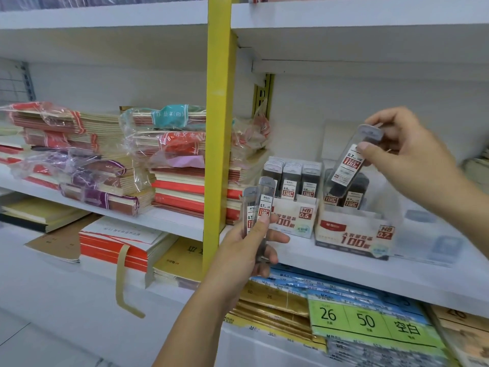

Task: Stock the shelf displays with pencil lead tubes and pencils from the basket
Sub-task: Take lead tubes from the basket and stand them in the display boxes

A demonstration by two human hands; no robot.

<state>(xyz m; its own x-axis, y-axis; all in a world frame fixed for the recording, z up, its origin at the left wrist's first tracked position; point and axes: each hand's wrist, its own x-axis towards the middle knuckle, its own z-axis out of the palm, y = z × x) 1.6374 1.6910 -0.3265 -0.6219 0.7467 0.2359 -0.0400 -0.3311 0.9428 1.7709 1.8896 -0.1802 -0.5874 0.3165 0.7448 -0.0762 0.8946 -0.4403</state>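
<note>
Clear plastic lead tube [344,168], red-labelled, hung tilted above the white cardboard 0.7 display box [352,239], pinched by the right hand [412,154]; left of that box, the left hand [251,247] gripped two similar tubes [264,200].

The head-worn wide-angle camera faces the white shelf [330,271] close up, looking forward and slightly down.

- Yellow upright post [218,128] btwn the two bays, straight ahead of me.
- Left bay, mid shelf [172,223]: exercise-book bundles [87,160] in clear wrap, w/ red, purple & teal bands.
- Shelf below: red-and-white book stack [119,245], loose tan strap [121,276] hanging off it; brown kraft pad [55,243] beside.
- Lower right: gold packs [275,300], blue packs [317,284], green sheet [370,321] marked 26 / 50.
</note>
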